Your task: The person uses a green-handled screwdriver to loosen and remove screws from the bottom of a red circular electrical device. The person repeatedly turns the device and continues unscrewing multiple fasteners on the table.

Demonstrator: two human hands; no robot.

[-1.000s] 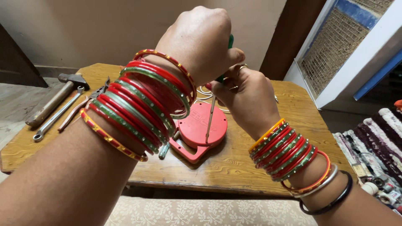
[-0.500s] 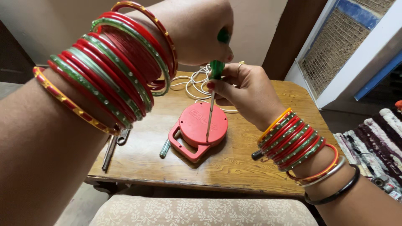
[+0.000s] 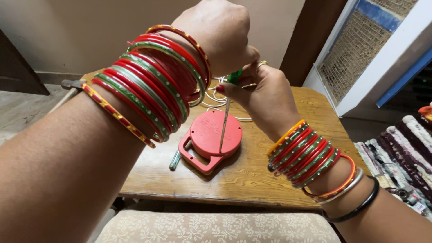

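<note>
A round red plastic device (image 3: 209,139) with a handle loop lies on a small wooden table (image 3: 270,171). A screwdriver (image 3: 225,121) with a green handle stands nearly upright, its tip on the red device. My left hand (image 3: 220,33) is closed over the top of the green handle. My right hand (image 3: 263,96) pinches the screwdriver just below the handle. Both wrists carry many red and green bangles.
A coil of white cord (image 3: 216,101) lies behind the red device. A second slim green-tipped tool (image 3: 174,159) lies left of it. A hammer head (image 3: 72,84) shows at the table's far left. A patterned cushion (image 3: 216,227) is below the table edge; striped cloth (image 3: 405,153) lies right.
My left forearm has shifted across the view and hides the tools at the table's left. Both hands stay on the screwdriver over the red device.
</note>
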